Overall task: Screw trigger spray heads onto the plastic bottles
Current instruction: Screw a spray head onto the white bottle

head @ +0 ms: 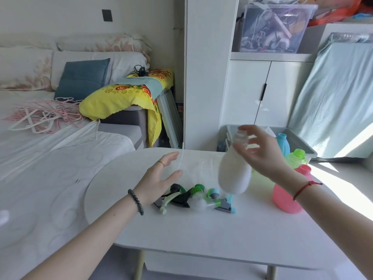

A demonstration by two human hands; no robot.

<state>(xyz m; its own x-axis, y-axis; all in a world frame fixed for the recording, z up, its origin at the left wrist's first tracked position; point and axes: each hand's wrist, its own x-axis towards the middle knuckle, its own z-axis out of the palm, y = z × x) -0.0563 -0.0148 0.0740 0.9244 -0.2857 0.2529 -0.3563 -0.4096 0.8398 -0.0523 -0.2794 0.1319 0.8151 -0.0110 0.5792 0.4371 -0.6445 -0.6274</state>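
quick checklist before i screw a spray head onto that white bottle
1. White bottle neck bare, no head on it: ok.
2. Right hand grips the bottle firmly: cannot tell; fingers spread by the neck, blurred.
3. Bottle upright: not ok, tilted above the table.
4. Left hand free: ok, open and holding nothing.
5. Spray heads within reach: ok, lying on the table beside the left hand.

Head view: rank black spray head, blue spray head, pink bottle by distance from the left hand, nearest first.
From the left hand:
1. black spray head, just right of it.
2. blue spray head, further right.
3. pink bottle, far right.
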